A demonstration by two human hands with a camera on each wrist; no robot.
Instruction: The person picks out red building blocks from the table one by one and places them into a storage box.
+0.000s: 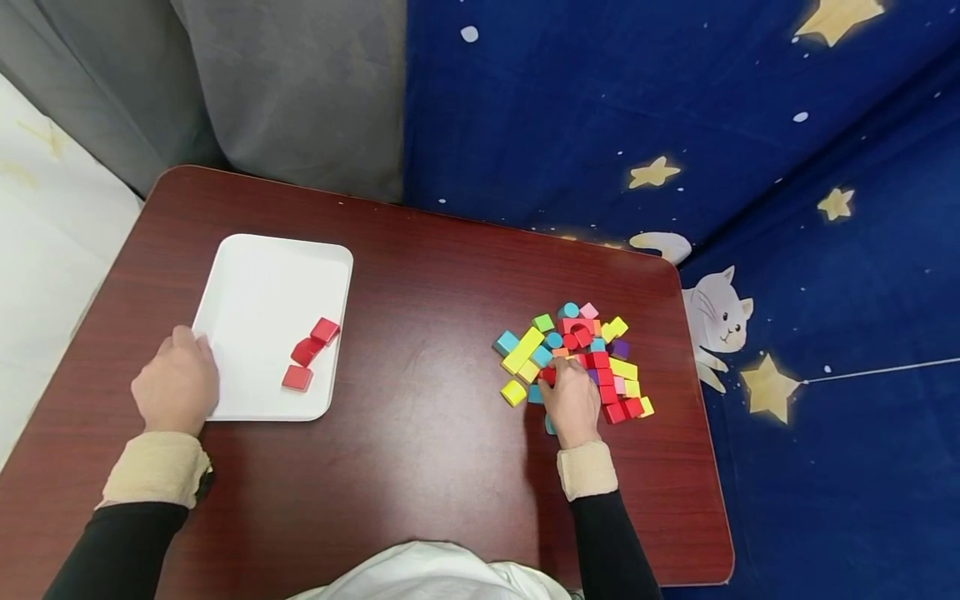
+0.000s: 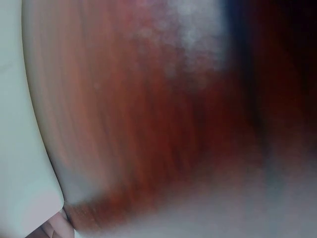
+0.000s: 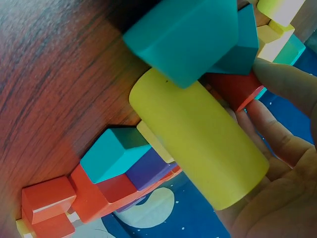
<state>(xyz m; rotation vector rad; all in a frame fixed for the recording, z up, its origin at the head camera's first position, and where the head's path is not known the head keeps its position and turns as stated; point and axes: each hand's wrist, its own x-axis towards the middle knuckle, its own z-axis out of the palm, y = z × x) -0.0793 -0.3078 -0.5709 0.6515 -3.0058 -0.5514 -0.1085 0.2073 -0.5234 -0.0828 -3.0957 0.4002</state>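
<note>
A white tray [image 1: 258, 300] lies on the left of the table with three red blocks [image 1: 305, 351] near its right side. My left hand [image 1: 178, 383] grips the tray's left edge; in the left wrist view only a few fingertips [image 2: 60, 225] show beside the tray's corner. On the right, my right hand [image 1: 572, 404] reaches down into a spread of coloured blocks [image 1: 525, 348]. Its thumb and fingers pinch a red cylinder block [image 3: 237, 90] in the right wrist view. A yellow cylinder [image 3: 198, 139] and a teal block [image 3: 185, 42] are close to that hand.
Both groups lie on a dark red-brown wooden table [image 1: 420, 350] with rounded corners. Red, yellow, blue, purple and pink blocks surround the right hand closely. Behind the table hang a grey curtain [image 1: 300, 92] and a blue star-patterned curtain [image 1: 540, 108].
</note>
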